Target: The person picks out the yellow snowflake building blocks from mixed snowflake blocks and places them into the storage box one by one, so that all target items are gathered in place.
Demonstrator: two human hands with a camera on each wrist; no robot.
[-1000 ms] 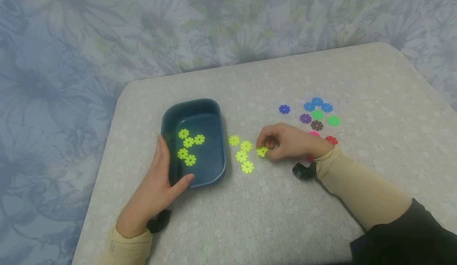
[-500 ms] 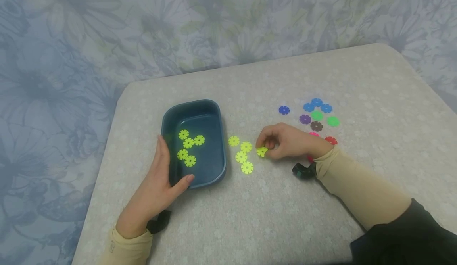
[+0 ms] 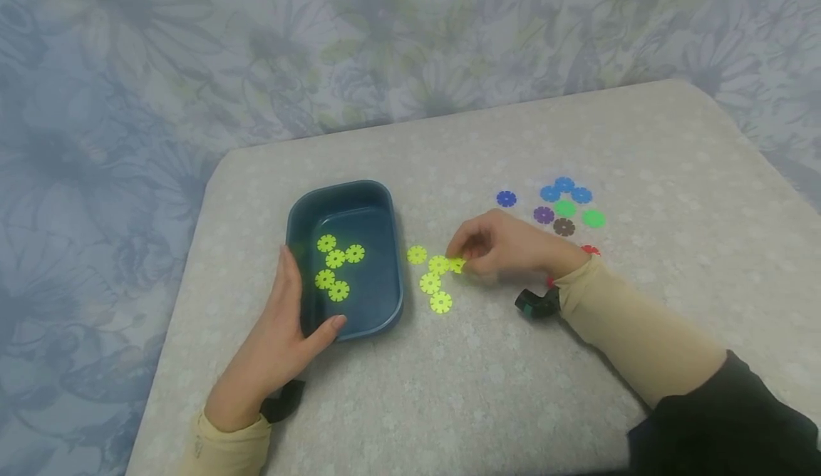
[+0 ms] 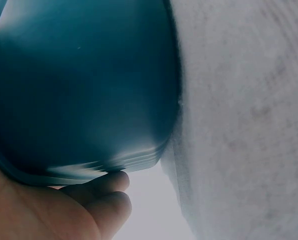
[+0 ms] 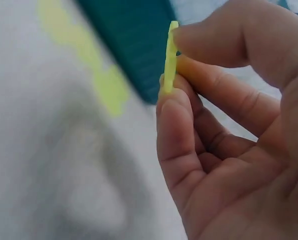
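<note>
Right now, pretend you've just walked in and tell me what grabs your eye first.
Likely the bright yellow discs first: five lie in the dark teal tray, which the left hand grips, and four on the table just to its right. Next, the right hand pinches another yellow disc close to those four. Farther right sit multicoloured discs.

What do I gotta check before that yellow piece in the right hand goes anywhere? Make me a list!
1. Yellow piece pinched: ok, between the right hand's thumb and fingers.
2. Blue tray open side up: ok.
3. Left hand holding the tray: ok.
4. Right hand over the tray: not ok, it's off to the tray's right.
5. Height of the piece above the table: cannot tell.
</note>
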